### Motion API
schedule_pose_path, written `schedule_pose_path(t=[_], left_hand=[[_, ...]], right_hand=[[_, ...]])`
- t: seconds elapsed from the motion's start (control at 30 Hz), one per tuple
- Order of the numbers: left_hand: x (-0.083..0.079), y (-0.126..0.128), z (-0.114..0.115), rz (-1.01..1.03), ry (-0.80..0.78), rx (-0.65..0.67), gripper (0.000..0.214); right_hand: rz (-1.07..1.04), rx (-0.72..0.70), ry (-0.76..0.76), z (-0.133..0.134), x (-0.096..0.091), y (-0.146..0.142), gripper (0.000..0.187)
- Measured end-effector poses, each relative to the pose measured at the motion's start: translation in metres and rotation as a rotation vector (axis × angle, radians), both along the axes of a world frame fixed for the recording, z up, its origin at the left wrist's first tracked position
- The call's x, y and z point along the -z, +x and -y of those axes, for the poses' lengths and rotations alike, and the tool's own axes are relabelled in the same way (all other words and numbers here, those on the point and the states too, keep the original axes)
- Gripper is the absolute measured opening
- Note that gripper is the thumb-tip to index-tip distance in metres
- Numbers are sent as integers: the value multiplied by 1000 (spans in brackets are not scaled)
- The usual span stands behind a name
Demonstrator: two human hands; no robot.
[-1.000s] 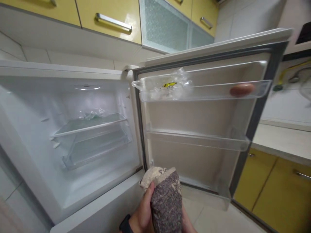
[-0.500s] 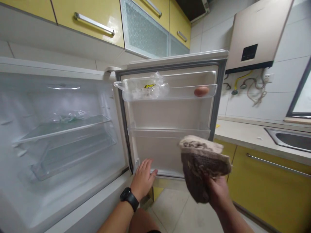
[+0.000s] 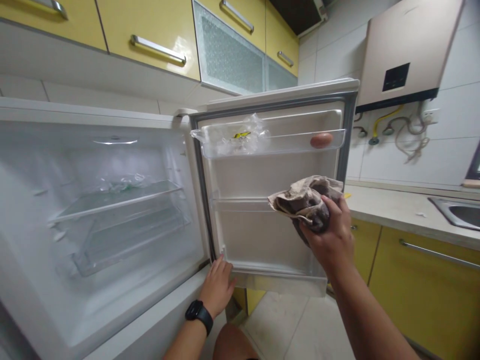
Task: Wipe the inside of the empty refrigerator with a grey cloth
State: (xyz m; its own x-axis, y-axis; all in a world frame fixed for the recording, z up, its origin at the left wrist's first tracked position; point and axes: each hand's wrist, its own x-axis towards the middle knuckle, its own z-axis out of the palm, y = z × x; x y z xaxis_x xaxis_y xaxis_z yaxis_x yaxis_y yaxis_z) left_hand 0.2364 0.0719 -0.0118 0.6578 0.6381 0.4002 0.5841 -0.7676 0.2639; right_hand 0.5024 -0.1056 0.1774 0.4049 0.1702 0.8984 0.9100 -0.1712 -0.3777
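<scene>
My right hand (image 3: 335, 237) grips a crumpled brown and beige cloth (image 3: 311, 200), held up in front of the open fridge door (image 3: 258, 175). The cloth hides part of the door's middle shelf. Low by the hinge side of the door is my left hand (image 3: 217, 285), fingers stretched out and holding nothing; whether it touches the door I cannot tell. On the door's upper shelf (image 3: 288, 143) lie a brown egg (image 3: 321, 140) and a clear plastic bag (image 3: 245, 136) with a yellow marking.
To the left, the fridge interior (image 3: 138, 285) has a glass shelf (image 3: 116, 202) bearing clear plastic (image 3: 125, 182), with a clear drawer (image 3: 131, 245) below. Yellow cabinets (image 3: 150, 25) hang above. At right are a counter (image 3: 390, 205), a sink (image 3: 455, 210) and a water heater (image 3: 408, 55).
My right hand has raised the cloth, which is now bunched more tightly. My left hand sits slightly lower and further left against the door. The view has shifted a little to the left.
</scene>
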Motion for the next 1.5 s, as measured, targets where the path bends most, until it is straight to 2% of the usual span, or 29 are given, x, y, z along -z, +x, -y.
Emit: schedule_pose_path(t=[0.2, 0.3, 0.4, 0.53, 0.67, 0.83, 0.97, 1.13, 1.37, 1.5], left_hand=[[11, 12, -2, 10, -4, -14, 37], [14, 18, -3, 12, -5, -55, 40], [11, 21, -3, -12, -6, -68, 40], [5, 20, -2, -43, -19, -78, 38], [9, 16, -3, -48, -16, -78, 43], [16, 8, -6, -48, -10, -49, 51], [19, 6, -8, -44, -2, -45, 51], [20, 9, -8, -42, 10, -60, 54], [6, 13, 3, -2, -25, -63, 51], [4, 16, 5, -1, -20, -73, 52]], right_hand=[[142, -54, -205, -49, -26, -50, 73], [171, -124, -256, -77, -32, -75, 73], [209, -187, -287, -99, -32, -99, 74], [344, -240, -416, -114, -33, -126, 73], [460, -247, -509, -112, -38, -131, 66], [550, -219, -550, -95, -36, -103, 68], [532, -156, -510, -76, -32, -76, 65], [424, -70, -412, -45, -32, -38, 63], [212, 85, -270, -3, -32, 32, 69], [0, 61, -101, 6, -25, 82, 69]])
